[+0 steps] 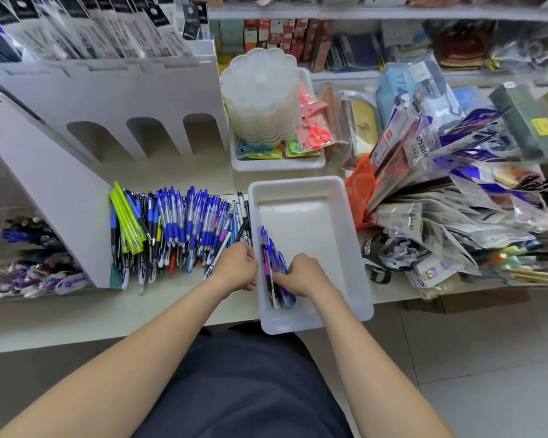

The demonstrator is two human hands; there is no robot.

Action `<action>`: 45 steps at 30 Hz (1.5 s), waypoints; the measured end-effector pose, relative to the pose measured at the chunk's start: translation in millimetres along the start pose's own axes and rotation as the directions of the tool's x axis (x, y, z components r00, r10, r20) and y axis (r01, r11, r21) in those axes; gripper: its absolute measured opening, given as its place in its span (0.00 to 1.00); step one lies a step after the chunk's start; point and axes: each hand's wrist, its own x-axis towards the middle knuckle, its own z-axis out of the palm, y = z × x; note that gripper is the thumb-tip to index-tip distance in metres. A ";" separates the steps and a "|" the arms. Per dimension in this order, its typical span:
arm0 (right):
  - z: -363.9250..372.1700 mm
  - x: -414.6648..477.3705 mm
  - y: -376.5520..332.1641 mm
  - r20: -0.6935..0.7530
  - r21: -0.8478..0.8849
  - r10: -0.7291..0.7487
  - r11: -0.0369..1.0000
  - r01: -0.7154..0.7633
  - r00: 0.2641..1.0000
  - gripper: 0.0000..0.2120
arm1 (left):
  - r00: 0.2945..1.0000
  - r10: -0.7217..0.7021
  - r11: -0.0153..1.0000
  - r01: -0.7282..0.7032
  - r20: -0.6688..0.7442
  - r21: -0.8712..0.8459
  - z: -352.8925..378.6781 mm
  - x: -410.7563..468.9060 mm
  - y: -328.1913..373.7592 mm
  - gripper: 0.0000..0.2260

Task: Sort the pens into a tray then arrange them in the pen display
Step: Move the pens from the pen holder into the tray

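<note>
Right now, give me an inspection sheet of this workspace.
Surface: pale counter; the tray overhangs its near edge.
Job's things: white tray holds a few blue pens; a big loose pen pile lies left of it; white display stands behind.
Clutter: second tray with a plastic stack and scissors; heaped packets at right.
Hands: left hand is curled at the tray's left rim, grasp unclear; right hand grips the pens in the tray.
Cables: nothing seen.
Surroundings: stocked shelves behind; tiled floor below.
</note>
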 end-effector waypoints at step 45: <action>-10.0 49.3 -8.1 -0.016 -0.067 -0.494 0.868 0.492 0.869 0.28 | 0.994 0.075 0.990 -0.064 -0.084 0.127 -3.4 10.4 -0.7 0.08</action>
